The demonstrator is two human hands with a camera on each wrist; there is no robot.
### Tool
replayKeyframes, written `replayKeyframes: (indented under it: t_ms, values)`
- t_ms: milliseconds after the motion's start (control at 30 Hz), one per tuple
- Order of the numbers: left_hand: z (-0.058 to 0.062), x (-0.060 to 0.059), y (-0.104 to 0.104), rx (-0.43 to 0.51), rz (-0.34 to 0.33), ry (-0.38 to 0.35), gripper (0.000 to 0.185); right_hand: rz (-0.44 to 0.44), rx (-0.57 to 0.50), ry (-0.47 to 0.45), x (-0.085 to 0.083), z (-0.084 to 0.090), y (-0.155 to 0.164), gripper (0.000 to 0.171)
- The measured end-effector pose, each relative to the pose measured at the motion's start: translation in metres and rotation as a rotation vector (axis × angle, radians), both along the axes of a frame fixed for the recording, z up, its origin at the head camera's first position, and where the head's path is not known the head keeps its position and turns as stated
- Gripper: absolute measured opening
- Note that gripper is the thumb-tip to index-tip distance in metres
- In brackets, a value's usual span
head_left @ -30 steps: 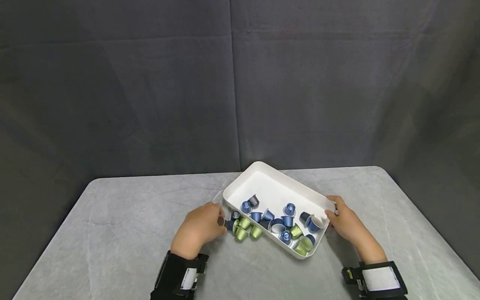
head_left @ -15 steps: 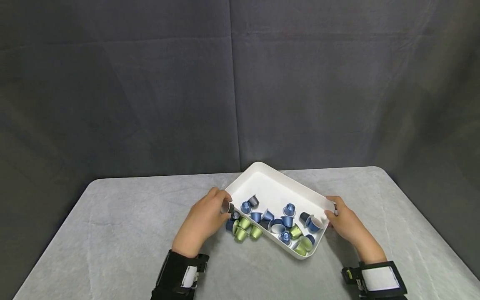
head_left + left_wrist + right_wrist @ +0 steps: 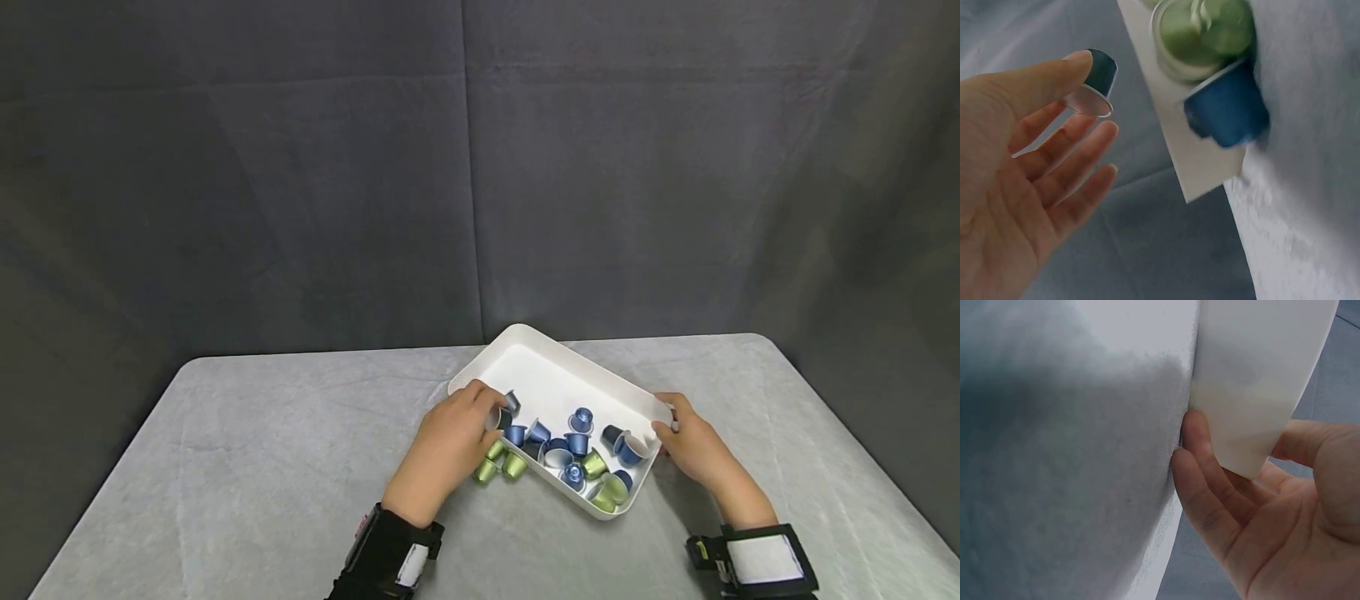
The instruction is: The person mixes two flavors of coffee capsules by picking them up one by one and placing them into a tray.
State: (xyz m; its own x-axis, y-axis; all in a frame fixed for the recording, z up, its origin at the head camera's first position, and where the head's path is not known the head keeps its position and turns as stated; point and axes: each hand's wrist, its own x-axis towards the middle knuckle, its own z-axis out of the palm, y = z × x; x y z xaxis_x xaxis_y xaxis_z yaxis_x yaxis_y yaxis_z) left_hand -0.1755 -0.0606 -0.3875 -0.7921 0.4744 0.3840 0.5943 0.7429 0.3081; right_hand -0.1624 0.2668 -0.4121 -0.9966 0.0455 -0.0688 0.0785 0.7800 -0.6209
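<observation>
My left hand (image 3: pixel 448 440) pinches a dark coffee capsule (image 3: pixel 1102 74) between thumb and fingers, over the left end of the white tray (image 3: pixel 528 367). Blue, dark and green capsules (image 3: pixel 592 464) lie inside that tray, mostly toward its near side. My right hand (image 3: pixel 696 442) grips the tray's right end, with the thumb on one side of the wall (image 3: pixel 1247 394) and fingers on the other.
Several green capsules (image 3: pixel 513 466) lie on the grey table (image 3: pixel 262 458) against the tray's near left side. A blue capsule (image 3: pixel 1229 106) sits beside them. A dark cloth backdrop (image 3: pixel 300 208) hangs behind the table.
My left hand has lifted the dark capsule from beside the tray and carried it right, over the tray's left end. The right hand keeps its hold in the same spot.
</observation>
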Motion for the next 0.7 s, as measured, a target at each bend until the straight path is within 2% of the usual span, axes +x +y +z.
replayKeyframes:
  t_ms: [267, 700]
  values:
    - [-0.008, 0.001, 0.013, -0.09, -0.05, 0.046, 0.036, 0.003, -0.001, 0.004, 0.0, -0.001, 0.0, 0.047]
    - [-0.011, 0.002, 0.017, -0.113, -0.101, 0.051, 0.037, -0.003, -0.01, -0.004, -0.001, -0.002, 0.001, 0.047]
